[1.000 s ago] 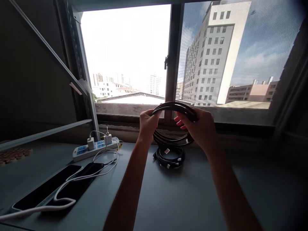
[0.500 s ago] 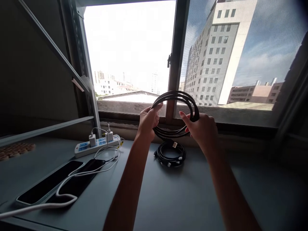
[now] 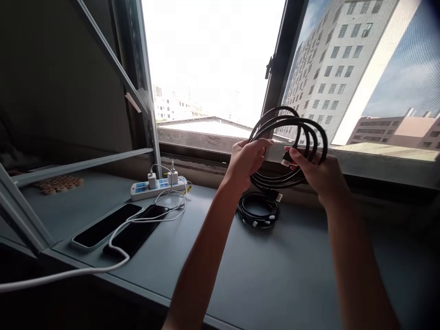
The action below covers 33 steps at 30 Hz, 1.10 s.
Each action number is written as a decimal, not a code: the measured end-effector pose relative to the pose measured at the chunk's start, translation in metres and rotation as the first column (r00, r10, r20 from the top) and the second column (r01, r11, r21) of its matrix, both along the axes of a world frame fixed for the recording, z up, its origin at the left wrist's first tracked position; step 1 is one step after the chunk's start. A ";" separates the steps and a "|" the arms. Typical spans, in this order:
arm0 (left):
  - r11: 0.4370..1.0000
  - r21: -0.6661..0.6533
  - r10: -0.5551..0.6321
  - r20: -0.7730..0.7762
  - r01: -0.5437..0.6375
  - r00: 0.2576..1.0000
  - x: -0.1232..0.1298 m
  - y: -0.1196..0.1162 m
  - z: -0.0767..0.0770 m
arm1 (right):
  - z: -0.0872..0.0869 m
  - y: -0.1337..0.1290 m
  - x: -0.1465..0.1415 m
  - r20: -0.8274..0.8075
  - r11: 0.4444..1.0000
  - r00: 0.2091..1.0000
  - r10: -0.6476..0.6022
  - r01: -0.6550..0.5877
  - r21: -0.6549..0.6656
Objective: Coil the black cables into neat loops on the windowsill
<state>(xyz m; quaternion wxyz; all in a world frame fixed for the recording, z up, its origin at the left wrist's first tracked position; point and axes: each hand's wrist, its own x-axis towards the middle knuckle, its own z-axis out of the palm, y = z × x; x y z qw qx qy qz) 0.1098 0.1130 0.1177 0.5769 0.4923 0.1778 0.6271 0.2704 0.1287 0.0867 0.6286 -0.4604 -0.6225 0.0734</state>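
A thick black cable [image 3: 313, 123] is wound into several loops and held up in front of the window. My left hand [image 3: 248, 160] is closed round the left side of the loops, its thumb lying along the top. On the right side, my right hand [image 3: 318, 176] grips the same loops and pinches a black plug with a metal tip [image 3: 286, 158], which points in toward the coil's middle. Another plug with a metal end [image 3: 279, 197] hangs below the loops. Beneath it, a coiled thin black cable [image 3: 243, 216] with several pale connectors lies on the table.
A white power strip [image 3: 136, 196] with two chargers stands at the back left of the grey table [image 3: 261, 270]. White cables run across two phones [image 3: 106, 227] [image 3: 137, 236]. Round wooden pieces [image 3: 61, 184] lie far left, behind a metal frame [image 3: 92, 164]. The window rises behind.
The camera view has turned, so the scene sits farther left or right and higher. The loops have fanned apart, and a plug now shows between my right thumb and fingers.
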 end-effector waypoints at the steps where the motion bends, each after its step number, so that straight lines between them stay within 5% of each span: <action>1: 1.000 0.010 0.003 0.004 -0.003 1.000 -0.001 0.000 0.000 | 0.001 -0.004 -0.003 -0.025 1.000 1.000 0.001 -0.002 -0.023; 11: 0.967 0.253 0.010 0.023 -0.016 1.000 -0.012 0.000 -0.004 | 0.015 -0.037 -0.023 -0.209 0.958 0.961 0.180 -0.220 -0.184; 15: 0.968 0.251 0.036 -0.093 -0.012 0.995 -0.015 0.007 -0.007 | 0.019 -0.045 -0.022 -0.320 0.846 0.849 0.420 -0.494 -0.200; 18: 0.953 0.265 0.223 -0.288 -0.146 0.931 -0.017 0.016 -0.011 | 0.021 -0.049 -0.018 -0.270 0.771 0.806 0.527 -0.587 -0.247; 21: 0.905 0.232 0.424 -0.409 -0.357 0.808 -0.020 0.027 -0.016 | 0.018 -0.044 -0.012 -0.053 0.879 0.916 0.397 -0.396 -0.265; 24: 0.877 0.197 0.478 -0.458 -0.438 0.750 -0.021 0.037 -0.020 | 0.011 -0.031 -0.008 0.128 0.992 0.990 0.051 -0.035 -0.125; 28: 0.835 0.180 0.528 -0.524 -0.519 0.668 -0.018 0.046 -0.027 | -0.001 -0.016 -0.017 0.306 0.966 0.921 -0.242 0.257 -0.009; 33: 0.896 0.099 0.387 -0.653 -0.433 0.651 -0.012 0.062 -0.040 | -0.019 -0.002 -0.039 0.591 0.885 0.754 -0.285 0.445 -0.141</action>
